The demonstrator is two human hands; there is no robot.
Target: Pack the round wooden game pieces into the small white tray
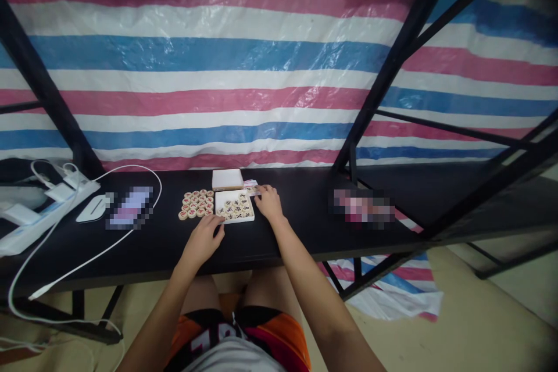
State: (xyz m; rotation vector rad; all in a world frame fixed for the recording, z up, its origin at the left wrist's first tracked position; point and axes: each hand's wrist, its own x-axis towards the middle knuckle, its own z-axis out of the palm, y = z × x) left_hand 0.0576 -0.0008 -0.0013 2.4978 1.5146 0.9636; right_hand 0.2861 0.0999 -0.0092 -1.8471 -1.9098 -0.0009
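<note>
An open white box (pixel 251 218) holds several round Chinese chess pieces (pixel 238 209) with dark characters. Just left of it, several pieces with red characters (pixel 196 203) lie in close rows. My left hand (pixel 203 238) rests at the box's near left corner, its thumb apart from the fingers; the fingertips touch or lie just over the corner. To the right of the box is my right hand (pixel 269 203), fingers bent at small items by a printed paper (pixel 250 185). Whatever those fingertips hold is too small to make out. A second white box part (pixel 227 179) stands behind.
On the black table (pixel 296 226), a power strip (pixel 47 209) with white cables lies left, near a white device (pixel 93 209) and a blurred phone-like item (pixel 129 207). A blurred packet (pixel 361 208) lies right. Black frame posts (pixel 383 87) and striped sheeting (pixel 218 52) stand behind.
</note>
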